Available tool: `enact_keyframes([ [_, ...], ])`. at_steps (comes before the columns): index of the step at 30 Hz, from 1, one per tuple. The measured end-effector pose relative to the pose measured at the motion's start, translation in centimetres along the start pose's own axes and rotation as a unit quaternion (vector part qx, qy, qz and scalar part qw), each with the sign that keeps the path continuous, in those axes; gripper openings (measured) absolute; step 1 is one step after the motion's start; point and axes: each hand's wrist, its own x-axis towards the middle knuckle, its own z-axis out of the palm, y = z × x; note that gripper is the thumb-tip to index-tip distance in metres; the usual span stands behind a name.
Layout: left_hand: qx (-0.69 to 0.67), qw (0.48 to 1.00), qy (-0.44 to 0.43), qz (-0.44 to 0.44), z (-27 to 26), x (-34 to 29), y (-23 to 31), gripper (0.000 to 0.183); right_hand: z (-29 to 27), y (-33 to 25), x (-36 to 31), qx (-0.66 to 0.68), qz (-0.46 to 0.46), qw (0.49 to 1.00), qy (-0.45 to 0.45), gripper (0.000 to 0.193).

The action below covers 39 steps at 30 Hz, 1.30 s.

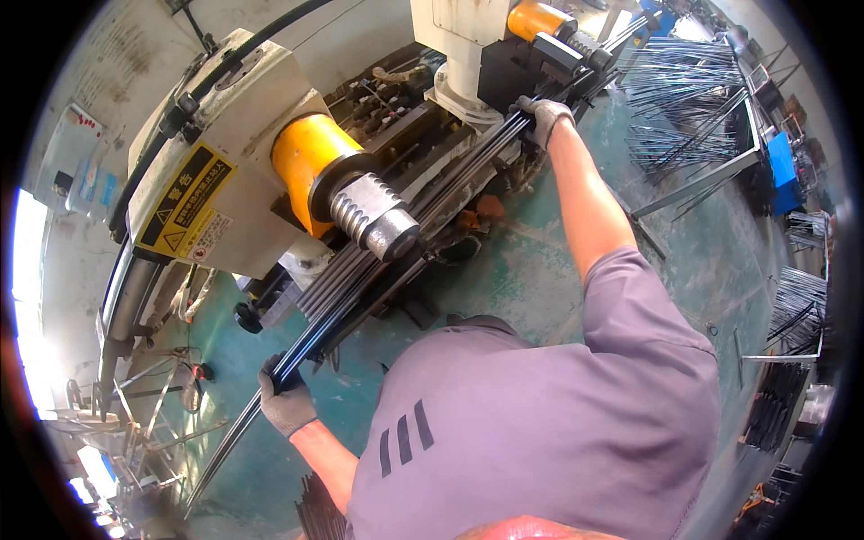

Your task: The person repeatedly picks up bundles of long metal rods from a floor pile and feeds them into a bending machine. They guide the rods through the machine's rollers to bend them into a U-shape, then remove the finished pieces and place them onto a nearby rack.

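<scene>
A long bundle of thin dark metal rods runs slantwise from the lower left to the upper right, beside a bending machine. My left hand, in a grey glove, is wrapped round the bundle near its lower left end, and the rod ends stick out past it. Farther off to the right, my right hand wears a similar glove and grips the rods with its arm stretched out. Part of its fingers is hidden behind the bundle. Above the rods juts the machine's ribbed steel spindle, set in an orange housing.
A second orange machine head stands at the far right end of the rods. Racks of metal rods line the right side. A yellow warning label marks the machine's pale casing. At the lower left are metal frames on the green floor.
</scene>
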Motion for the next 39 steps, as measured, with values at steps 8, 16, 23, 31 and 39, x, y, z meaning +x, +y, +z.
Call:
enact_keyframes([
  [8, -0.003, 0.999, -0.033, 0.012, 1.9, 2.6, -0.3, 0.041, -0.8, 1.5, 5.9, 0.106, 0.022, 0.981, 0.16, 0.056],
  [16, 0.083, 0.995, 0.057, -0.028, 5.8, 2.3, -4.3, 0.042, 6.7, 5.1, -5.4, 0.157, 0.003, 0.983, 0.1, 0.044],
  [23, 0.036, 0.999, 0.002, -0.012, 4.0, 3.0, -2.5, 0.042, 7.2, 6.6, -7.6, 0.245, -0.004, 0.969, -0.016, 0.051],
  [31, 0.17, 0.984, -0.031, 0.043, 1.5, 3.7, -0.2, 0.04, 2.6, 3.6, -2.6, 0.276, -0.065, 0.957, -0.056, 0.031],
  [39, 0.099, 0.995, 0.004, -0.026, 3.2, 3.1, -2.4, 0.032, 5.9, 5.2, -4.8, 0.222, -0.051, 0.973, 0.033, 0.021],
])
